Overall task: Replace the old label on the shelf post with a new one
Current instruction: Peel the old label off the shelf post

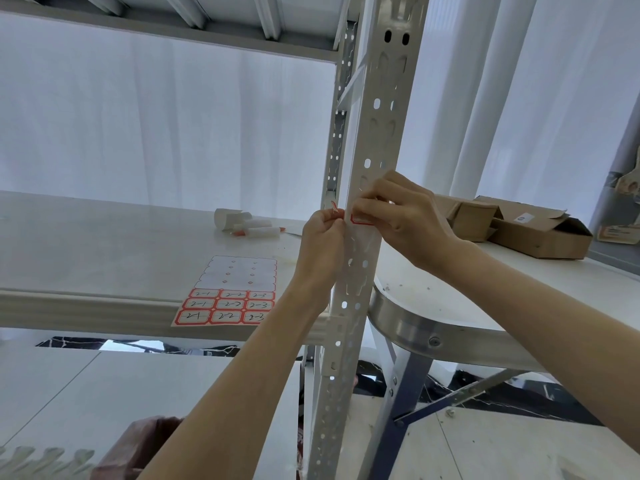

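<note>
**Head view: sole view on record**

- Perforated pale grey metal shelf post [367, 161]: upright, right of centre, running from top to bottom of the view.
- Red-bordered white paper label [360, 220]: on the shelf post at mid height, wrapped round its near corner. The right part lies on the front face. The left end stands off the metal, curled outward.
- Left hand [322, 237]: just left of the post, thumb and fingertips pinching the loose left end of the label.
- Right hand [398, 220]: on the right of the post, fingers bent, tips holding the label's right part against the front face.
- Red-and-white sticker sheet [228, 296]: flat at the near edge of the white shelf board [104, 244], left of the post. Upper rows are stripped; the three lower rows carry handwritten numbers.
- White tubes with orange tips [256, 231]: farther back on the same board.
- Round white worktop with a metal rim [433, 336]: right of the post, bearing open brown cardboard boxes [540, 230] on its far side.

**Step in hand (judgement):** work on the label at the post itself. Whether this is the old one coming off or a fresh one going on cannot be told; the lifted left end suits either.

**Next move calls for:** if peeling, a slow, steady pull along the post so the paper does not tear; if sticking, smoothing the loose end flat round the corner, clear of the holes.
</note>
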